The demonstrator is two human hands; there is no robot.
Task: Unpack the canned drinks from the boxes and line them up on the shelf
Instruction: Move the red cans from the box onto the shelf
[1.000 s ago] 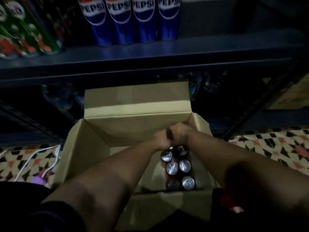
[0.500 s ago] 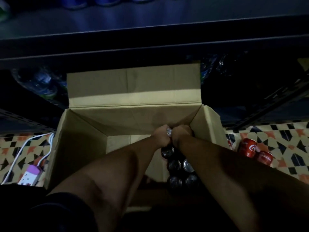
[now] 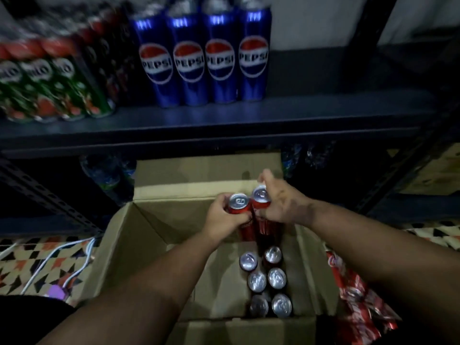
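Observation:
An open cardboard box point(image 3: 149, 235) sits on the floor below the dark shelf point(image 3: 273, 115). My left hand point(image 3: 222, 216) grips a red can point(image 3: 239, 204) and my right hand point(image 3: 281, 204) grips another red can point(image 3: 260, 199). Both cans are held side by side above the box's far end. Several more cans point(image 3: 267, 280) stand in two rows at the right side of the box, silver tops up. Blue Pepsi cans point(image 3: 204, 61) line the shelf, with free shelf space to their right.
Green and dark cans point(image 3: 47, 80) fill the shelf's left part. Torn red plastic wrap point(image 3: 358, 295) lies right of the box on the patterned floor. White cables point(image 3: 57, 257) and a purple plug lie at the left. Bottles point(image 3: 104, 175) sit under the shelf.
Both hands have risen out of the box, each lifting a red can. The view has tilted up, bringing the shelf's cans back into sight.

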